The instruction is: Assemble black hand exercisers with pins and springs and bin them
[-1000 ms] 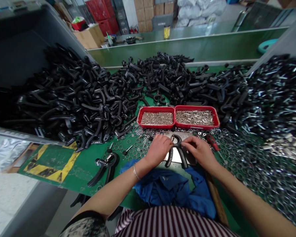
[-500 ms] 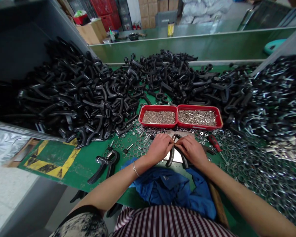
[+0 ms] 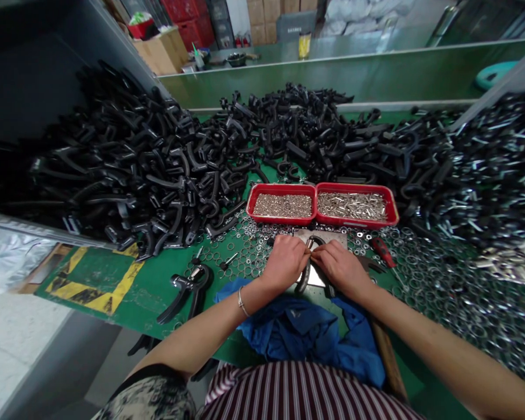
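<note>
Both my hands meet over a black hand grip exerciser lying on a small metal plate. My left hand has its fingers closed at the left arm of the exerciser, near its spring. From the other side, my right hand pinches at the same spot, fingertips almost touching those of the left. Whatever small part sits between the fingertips is hidden. The exerciser's curved top shows beyond the hands, and its handles point toward me. A second hand grip exerciser, with a spring on it, rests to the left.
Two red trays of small metal parts stand just beyond the plate. Black handles are heaped at left and back. A red-handled screwdriver and many metal rings lie at right. A blue cloth lies in front of me.
My hands stay at the same place on the exerciser with only slight finger movement. The camera view has shifted a little; nothing else visibly moved.
</note>
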Demonstrator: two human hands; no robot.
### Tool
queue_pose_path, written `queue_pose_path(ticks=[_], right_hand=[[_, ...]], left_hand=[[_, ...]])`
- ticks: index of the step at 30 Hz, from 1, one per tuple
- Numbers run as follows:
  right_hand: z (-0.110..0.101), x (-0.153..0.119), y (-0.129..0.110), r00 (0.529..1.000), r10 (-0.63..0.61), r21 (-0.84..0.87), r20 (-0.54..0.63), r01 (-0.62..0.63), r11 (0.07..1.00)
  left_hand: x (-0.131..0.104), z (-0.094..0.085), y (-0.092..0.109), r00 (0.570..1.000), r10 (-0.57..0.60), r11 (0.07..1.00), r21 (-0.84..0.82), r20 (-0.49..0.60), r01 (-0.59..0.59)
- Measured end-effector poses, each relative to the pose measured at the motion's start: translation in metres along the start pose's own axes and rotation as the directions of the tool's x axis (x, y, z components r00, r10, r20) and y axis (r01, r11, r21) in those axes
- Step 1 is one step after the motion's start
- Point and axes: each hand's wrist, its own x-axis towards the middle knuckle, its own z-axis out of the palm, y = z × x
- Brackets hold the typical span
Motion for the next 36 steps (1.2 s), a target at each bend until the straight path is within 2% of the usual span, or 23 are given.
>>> queue_pose_path(ticks=[5,9,11,13,15,17,20,22,26,28,30,32,34,36], right_hand=[[0.0,0.0,-0.003,0.995,0.094,0.044,-0.04,-0.092,0.995],[0.002,-0.001,0.003,0.983,0.159,0.178,-0.095,-0.14,0.974],[0.001,-0.003,0.004,0.964,0.236,0.268,-0.119,-0.198,0.943],[-0.004,-0.006,0.004,0.926,0.358,0.364,-0.119,-0.295,0.884],[-0.011,-0.008,0.001,0.876,0.477,0.457,-0.069,-0.397,0.796],[-0.021,-0.011,-0.001,0.84,0.542,0.53,0.009,-0.464,0.71],[-0.033,-0.015,-0.003,0.827,0.551,0.597,0.109,-0.498,0.629],[-0.036,-0.017,-0.003,0.827,0.539,0.629,0.163,-0.508,0.589],[-0.035,-0.016,-0.002,0.807,0.55,0.701,0.217,-0.521,0.487],[-0.033,-0.014,-0.001,0.795,0.558,0.716,0.238,-0.532,0.452],[-0.03,-0.011,-0.001,0.79,0.56,0.689,0.249,-0.551,0.471],[-0.027,-0.007,0.001,0.81,0.558,0.608,0.181,-0.538,0.584],[-0.022,-0.003,0.001,0.876,0.481,0.472,0.04,-0.441,0.764],[-0.017,0.0,0.001,0.944,0.322,0.325,-0.07,-0.283,0.902]], left_hand=[[0.002,0.001,0.001,0.998,0.056,0.993,0.1,0.022,-0.058],[0.006,0.0,0.005,0.991,0.122,0.966,0.222,0.059,-0.132],[0.01,-0.002,0.007,0.977,0.187,0.935,0.286,0.099,-0.208],[0.013,-0.006,0.007,0.953,0.26,0.901,0.317,0.152,-0.297],[0.017,-0.009,0.005,0.938,0.293,0.889,0.309,0.183,-0.338],[0.019,-0.011,0.001,0.954,0.249,0.918,0.271,0.169,-0.288],[0.019,-0.011,-0.004,0.975,0.181,0.952,0.226,0.131,-0.207],[0.02,-0.011,-0.004,0.962,0.238,0.931,0.25,0.136,-0.265],[0.021,-0.013,0.0,0.893,0.401,0.841,0.303,0.205,-0.448],[0.021,-0.013,-0.002,0.89,0.397,0.851,0.273,0.222,-0.448],[0.02,-0.012,-0.008,0.92,0.332,0.913,0.174,0.207,-0.368],[0.018,-0.012,-0.018,0.949,0.26,0.964,-0.001,0.18,-0.264],[0.018,-0.016,-0.027,0.971,0.207,0.968,-0.166,0.117,-0.186],[0.023,-0.024,-0.035,0.988,0.153,0.954,-0.263,0.009,-0.146]])
